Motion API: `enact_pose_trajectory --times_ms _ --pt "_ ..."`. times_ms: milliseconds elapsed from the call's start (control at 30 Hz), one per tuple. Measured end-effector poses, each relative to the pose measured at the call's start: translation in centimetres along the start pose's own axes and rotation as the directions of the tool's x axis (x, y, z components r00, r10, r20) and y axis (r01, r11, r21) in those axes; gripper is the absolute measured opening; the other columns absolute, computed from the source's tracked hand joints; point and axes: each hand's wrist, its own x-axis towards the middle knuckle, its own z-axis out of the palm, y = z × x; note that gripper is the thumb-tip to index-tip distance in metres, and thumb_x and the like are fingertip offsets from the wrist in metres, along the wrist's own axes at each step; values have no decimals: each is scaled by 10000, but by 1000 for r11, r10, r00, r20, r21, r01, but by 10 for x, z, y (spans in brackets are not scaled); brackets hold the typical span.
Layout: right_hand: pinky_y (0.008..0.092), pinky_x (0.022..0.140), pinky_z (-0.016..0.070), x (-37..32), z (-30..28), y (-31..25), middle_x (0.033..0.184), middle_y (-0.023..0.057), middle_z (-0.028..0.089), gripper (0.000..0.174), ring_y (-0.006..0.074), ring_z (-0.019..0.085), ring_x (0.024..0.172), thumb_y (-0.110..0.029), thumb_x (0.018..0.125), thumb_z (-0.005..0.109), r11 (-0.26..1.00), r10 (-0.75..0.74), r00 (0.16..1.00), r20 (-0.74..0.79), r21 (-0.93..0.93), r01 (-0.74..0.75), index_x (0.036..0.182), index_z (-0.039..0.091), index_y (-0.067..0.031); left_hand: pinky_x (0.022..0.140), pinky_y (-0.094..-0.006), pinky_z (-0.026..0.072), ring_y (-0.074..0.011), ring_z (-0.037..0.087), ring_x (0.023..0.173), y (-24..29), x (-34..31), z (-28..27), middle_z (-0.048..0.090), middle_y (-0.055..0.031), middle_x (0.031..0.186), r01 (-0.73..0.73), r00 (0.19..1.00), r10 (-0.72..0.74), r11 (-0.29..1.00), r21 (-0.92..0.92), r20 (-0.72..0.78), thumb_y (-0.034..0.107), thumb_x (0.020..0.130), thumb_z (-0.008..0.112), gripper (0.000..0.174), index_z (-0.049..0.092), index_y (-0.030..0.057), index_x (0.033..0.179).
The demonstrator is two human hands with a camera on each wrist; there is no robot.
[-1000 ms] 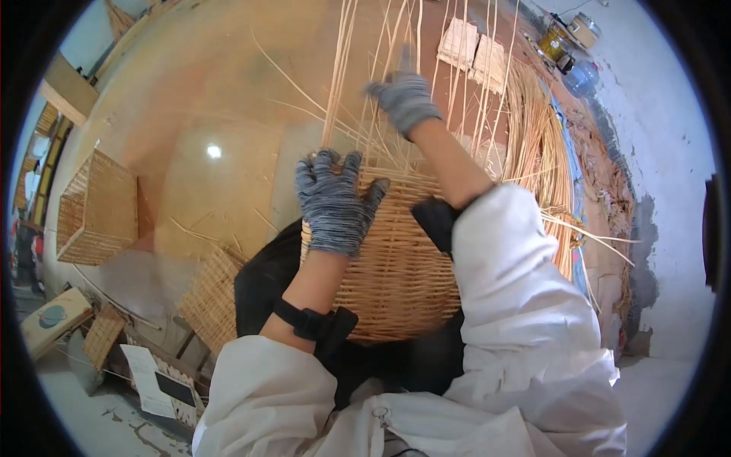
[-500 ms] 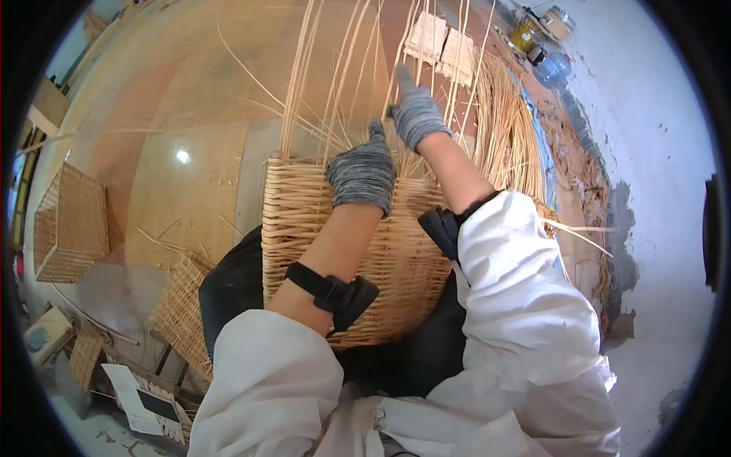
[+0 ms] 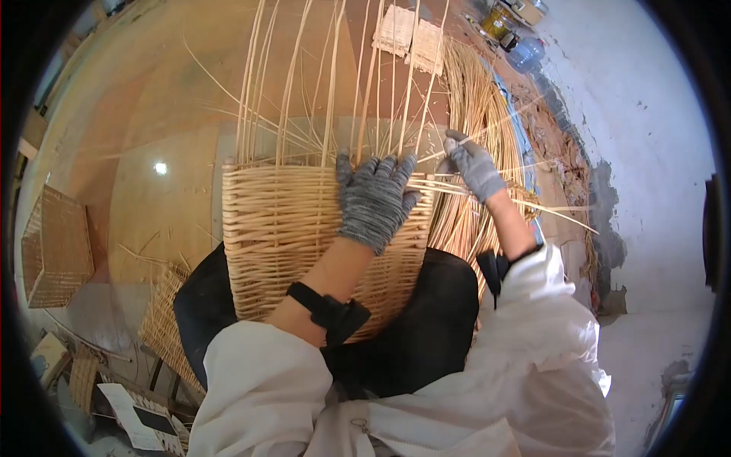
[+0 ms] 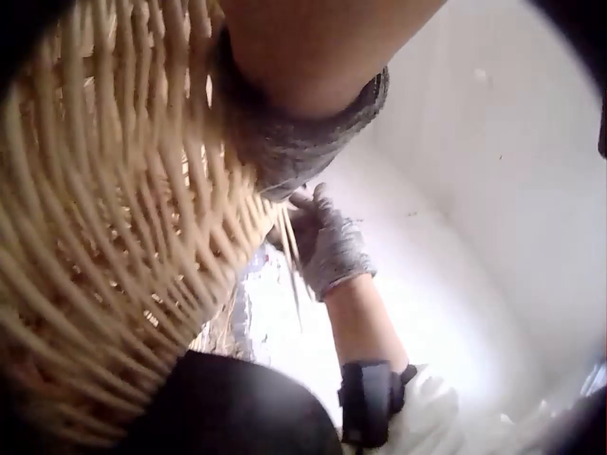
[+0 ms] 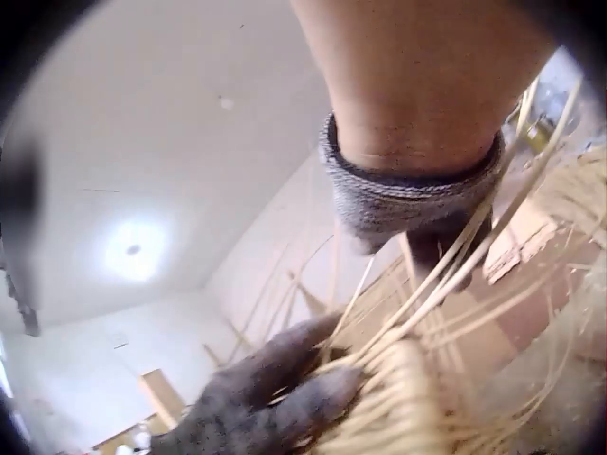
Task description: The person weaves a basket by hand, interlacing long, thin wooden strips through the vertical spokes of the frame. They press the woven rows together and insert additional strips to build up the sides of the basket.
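Note:
A partly woven wicker basket (image 3: 289, 228) sits on the person's lap, long upright stakes rising from its top edge. The gloved left hand (image 3: 373, 202) holds the woven wall at that edge, fingers laid over the top among the stakes. From the right wrist view, the left thumb and fingers (image 5: 275, 398) lie about the weave. Off the basket's right side, the gloved right hand (image 3: 474, 169) pinches a thin wicker strand (image 3: 518, 114). More pale strands (image 4: 289, 256) run beside its fingers in the left wrist view. Its fingertips are blurred.
A bundle of long wicker rods (image 3: 487, 107) lies right of the basket, near the wall. Pale flat slabs (image 3: 407, 34) are behind the stakes. At left stand a finished-looking basket (image 3: 57, 244), a woven panel (image 3: 164, 320) and a phone (image 3: 154, 420) on paper.
The right hand has moved from among the stakes out past the basket's right side. My left hand has slid rightward along the top edge. The head view has shifted, moving the room leftward.

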Motion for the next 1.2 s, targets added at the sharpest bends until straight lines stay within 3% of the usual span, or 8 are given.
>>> enact_pose_trajectory --times_ms 400,467,633,767,933,1033,1100,1200 --pt "285 464 442 5 -6 22 629 112 574 356 157 543 488 -288 880 534 990 123 987 100 63 -130 1080 566 6 1046 -509 121 -238 500 1054 14 6 -4 559 -105 1090 104 987 -113 991 81 113 530 812 485 592 466 147 1263" --pt "316 463 451 -1 -8 23 615 133 571 315 180 558 480 -279 873 534 696 99 947 306 -701 154 982 624 3 1036 -545 99 -250 495 1063 16 7 -9 558 -107 1094 82 971 -91 995 49 222 556 798 489 585 473 199 1262" --pt "373 737 485 5 6 -25 887 215 638 535 279 634 849 -480 710 631 507 671 728 139 -802 -315 898 644 21 1015 -606 84 -259 463 1086 28 12 -11 546 -106 1073 105 931 -115 993 45 346 580 756 520 565 543 206 1179" --pt "409 829 463 -17 2 -38 1075 188 599 512 329 593 964 -357 740 620 345 64 995 -75 -934 -93 1121 554 -22 994 -655 102 -274 443 1135 25 26 -7 551 -101 1119 158 872 -121 987 -37 474 561 756 539 546 557 197 1161" --pt "400 743 480 46 7 71 837 181 635 262 339 617 815 -237 778 515 287 229 867 442 -882 374 977 645 -127 957 -691 159 -319 459 1155 32 48 -21 522 -117 1221 44 715 -158 982 181 681 421 845 510 424 528 186 1197" --pt "372 847 451 5 -4 2 1023 191 598 333 331 572 973 -140 739 591 425 146 957 249 -890 167 1065 607 -75 989 -525 262 -300 450 1139 6 3 -36 488 -122 1225 -1 998 4 999 -51 68 310 856 522 455 431 135 1266" --pt "349 913 422 2 -17 15 1142 189 551 461 328 528 1068 -68 692 654 516 -30 990 141 -845 136 1143 560 -76 971 -369 335 -272 433 1121 -45 -39 -31 443 -128 1237 -4 877 -149 948 -317 -457 205 859 531 408 446 37 1220" --pt "341 879 439 -23 -26 1 1080 170 589 392 307 567 1003 -60 694 654 719 -313 949 39 -643 264 1082 600 -78 814 -333 469 -267 564 887 -111 -72 -87 590 -138 934 277 818 -447 858 -433 -362 53 850 529 214 576 17 1056"
